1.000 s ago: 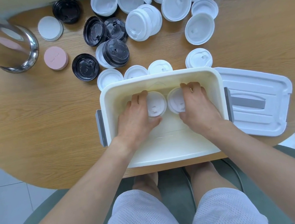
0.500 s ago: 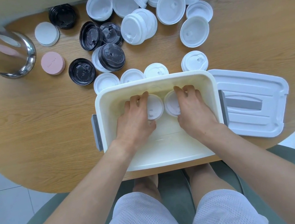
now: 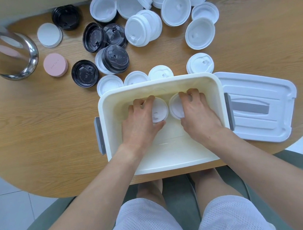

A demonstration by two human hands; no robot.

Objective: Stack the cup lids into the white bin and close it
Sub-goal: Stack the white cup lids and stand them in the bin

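The white bin [image 3: 110, 100] stands open at the table's front edge. Both my hands are inside it. My left hand [image 3: 139, 121] grips a white cup lid [image 3: 158, 110] between fingers and thumb. My right hand [image 3: 197, 114] grips a second white cup lid [image 3: 174, 107] right beside the first, near the bin's far wall. The bin's white cover [image 3: 256, 104] with a grey handle lies flat to the right. Many loose white lids [image 3: 143, 30] and several black lids [image 3: 84, 73] are spread over the table behind the bin.
A shiny metal cylinder [image 3: 1, 47] lies at the far left. A pink round cap [image 3: 55, 64] and a flat white disc [image 3: 49, 34] sit next to it. Three white lids [image 3: 109, 83] line the bin's far rim; another [image 3: 199, 64] sits to their right.
The view has shifted slightly. Both hands stay in the bin on the two lids, their fingers now curled more tightly over the lids' far edges.
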